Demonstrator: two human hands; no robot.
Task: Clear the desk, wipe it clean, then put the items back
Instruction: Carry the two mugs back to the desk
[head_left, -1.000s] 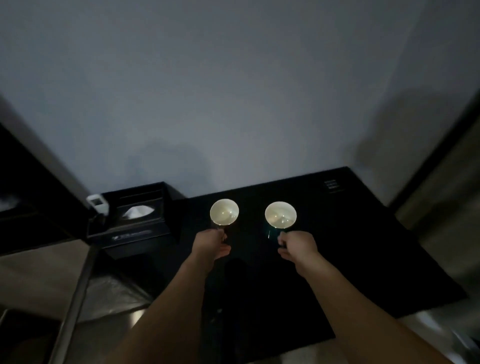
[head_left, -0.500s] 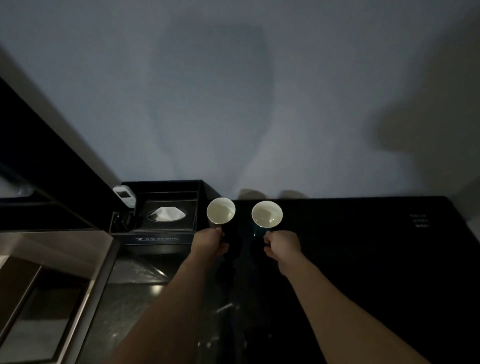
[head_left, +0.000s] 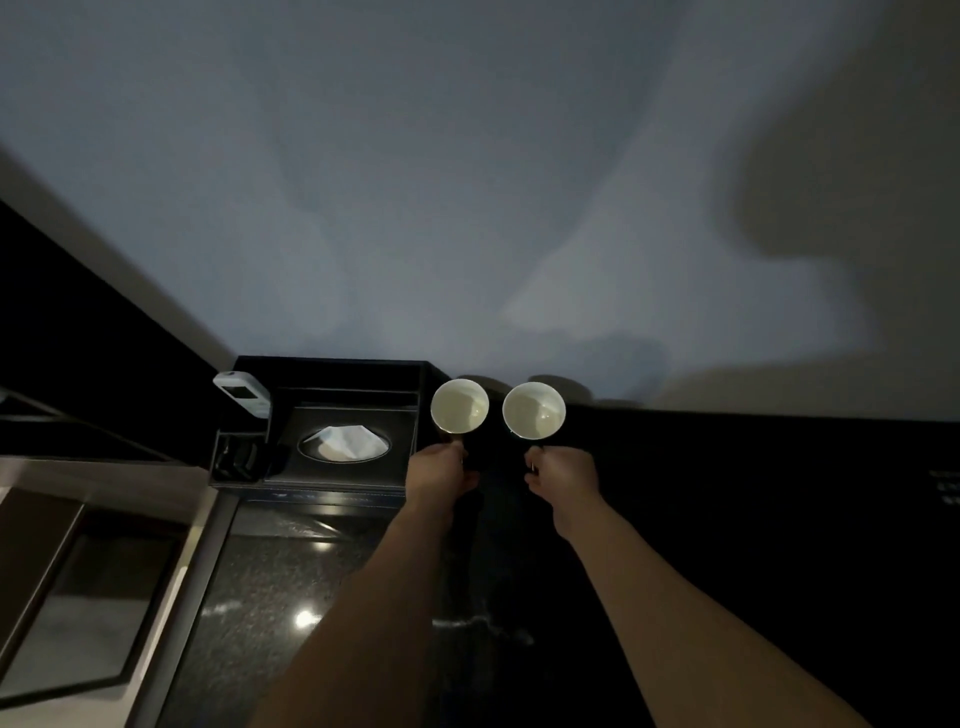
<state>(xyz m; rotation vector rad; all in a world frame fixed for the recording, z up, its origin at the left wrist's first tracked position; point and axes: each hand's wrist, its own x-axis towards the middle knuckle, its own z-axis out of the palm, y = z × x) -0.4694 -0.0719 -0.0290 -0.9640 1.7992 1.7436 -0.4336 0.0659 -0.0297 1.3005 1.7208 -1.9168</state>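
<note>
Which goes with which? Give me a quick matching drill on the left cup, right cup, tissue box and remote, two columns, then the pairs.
Things:
1. left cup
2. right cup
3. tissue box
4. remote

States:
A. white tissue pokes out of its top
B. held by the right hand
C. pale, stands propped at the organiser's left back corner
D. held by the left hand, next to the box

Pairs: 1-D, 2-B, 3-A, 4-C

Both forearms are bare — no sleeves show. The left hand (head_left: 441, 470) and right hand (head_left: 563, 475) wear no gloves.
</note>
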